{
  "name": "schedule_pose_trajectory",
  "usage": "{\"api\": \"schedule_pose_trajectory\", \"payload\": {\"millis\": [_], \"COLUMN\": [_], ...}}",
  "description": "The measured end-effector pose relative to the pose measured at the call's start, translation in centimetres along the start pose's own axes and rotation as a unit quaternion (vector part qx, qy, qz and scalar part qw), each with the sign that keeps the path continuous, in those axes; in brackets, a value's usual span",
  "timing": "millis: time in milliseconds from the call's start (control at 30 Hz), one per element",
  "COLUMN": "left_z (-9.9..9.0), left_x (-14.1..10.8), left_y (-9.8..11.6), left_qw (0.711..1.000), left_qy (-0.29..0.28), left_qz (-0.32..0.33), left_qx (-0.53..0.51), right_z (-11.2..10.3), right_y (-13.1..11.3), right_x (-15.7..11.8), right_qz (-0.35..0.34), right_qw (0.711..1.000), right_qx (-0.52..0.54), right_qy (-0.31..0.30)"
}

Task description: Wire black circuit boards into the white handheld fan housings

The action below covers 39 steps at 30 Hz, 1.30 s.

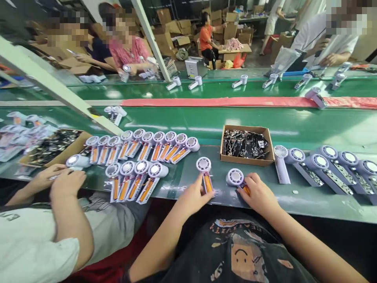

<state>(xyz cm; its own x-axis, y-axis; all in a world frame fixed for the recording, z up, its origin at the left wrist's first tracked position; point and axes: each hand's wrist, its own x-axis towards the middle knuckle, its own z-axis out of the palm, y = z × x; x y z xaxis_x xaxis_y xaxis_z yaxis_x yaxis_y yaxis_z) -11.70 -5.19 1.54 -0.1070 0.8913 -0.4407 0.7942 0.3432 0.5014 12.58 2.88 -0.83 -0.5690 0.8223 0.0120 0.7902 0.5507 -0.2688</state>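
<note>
My left hand (193, 198) has its thumb and fingers closed round the handle of a small lilac handheld fan (203, 164). That handle is open on its upper side and shows an orange strip inside. Just to the right, my right hand (260, 192) grips the handle of a second lilac handheld fan (235, 177), whose round head points left. A bit of orange shows beneath those fingers. Both fans are at the near edge of the green work surface. Beyond them stands a cardboard box (247, 160) with black circuit parts in it.
Rows of opened fans (159, 147) lie to the left, and more fans with circuit boards (330, 177) lie to the right. A co-worker's hands (67, 181) work at far left beside another box of parts (55, 147). Across the red strip (206, 102), people sit and stand.
</note>
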Motion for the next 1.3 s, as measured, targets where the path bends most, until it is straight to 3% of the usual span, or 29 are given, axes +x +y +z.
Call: {"api": "schedule_pose_trajectory", "payload": {"millis": [100,167,267,300,367,433,500,600,667,700,800,900,967,1133,1233,1300], "left_z": [1.8,1.8,1.3,1.2,1.6,2.7,4.0,5.7,6.3,6.5,6.3,5.4,4.7,3.6,3.6,3.7], "left_x": [-2.2,-2.2,-0.1,0.8,2.2,2.9,2.7,2.0,1.9,2.1,3.0,3.4,3.2,2.4,2.6,3.0], "left_y": [0.1,-0.3,-1.1,-1.3,-1.5,-1.5,-1.3,-1.1,-0.8,-0.6,0.0,0.2,0.1,0.2,1.1,1.5], "left_qw": [0.982,0.978,0.938,0.919,0.898,0.891,0.889,0.888,0.894,0.897,0.903,0.908,0.907,0.883,0.884,0.887], "left_qy": [-0.073,0.006,0.211,0.229,0.202,0.195,0.247,0.322,0.338,0.34,0.333,0.313,0.306,0.318,0.29,0.276], "left_qz": [0.089,0.159,0.274,0.309,0.355,0.361,0.335,0.28,0.248,0.239,0.233,0.239,0.25,0.322,0.345,0.35], "left_qx": [-0.148,-0.132,0.031,0.087,0.163,0.193,0.191,0.169,0.155,0.15,0.139,0.142,0.145,0.122,0.125,0.123], "right_z": [-0.5,-0.8,-0.8,-0.6,-0.2,0.0,-0.2,-2.0,-3.9,-4.8,-6.5,-6.4,-6.0,-5.8,-6.0,-6.0], "right_y": [0.1,-0.9,-2.8,-3.3,-3.7,-3.3,-2.3,-0.8,0.2,0.8,2.5,3.7,4.3,5.8,6.5,6.5], "right_x": [-0.3,0.0,0.0,-0.2,-0.5,-0.7,-0.7,0.3,2.1,3.5,8.9,13.5,15.0,14.4,13.4,13.2], "right_qz": [0.064,0.073,0.089,0.093,0.079,0.034,-0.018,-0.089,-0.106,-0.091,0.102,0.146,0.145,0.154,0.153,0.148], "right_qw": [0.997,0.995,0.994,0.994,0.996,0.997,0.998,0.996,0.994,0.995,0.991,0.985,0.983,0.971,0.962,0.962], "right_qx": [0.043,0.073,0.062,0.044,0.007,-0.013,-0.022,-0.018,0.017,0.046,0.08,0.086,0.105,0.165,0.204,0.214], "right_qy": [0.009,0.007,-0.012,-0.022,-0.043,-0.062,-0.064,-0.027,-0.002,0.006,0.029,0.022,0.025,0.073,0.102,0.089]}}
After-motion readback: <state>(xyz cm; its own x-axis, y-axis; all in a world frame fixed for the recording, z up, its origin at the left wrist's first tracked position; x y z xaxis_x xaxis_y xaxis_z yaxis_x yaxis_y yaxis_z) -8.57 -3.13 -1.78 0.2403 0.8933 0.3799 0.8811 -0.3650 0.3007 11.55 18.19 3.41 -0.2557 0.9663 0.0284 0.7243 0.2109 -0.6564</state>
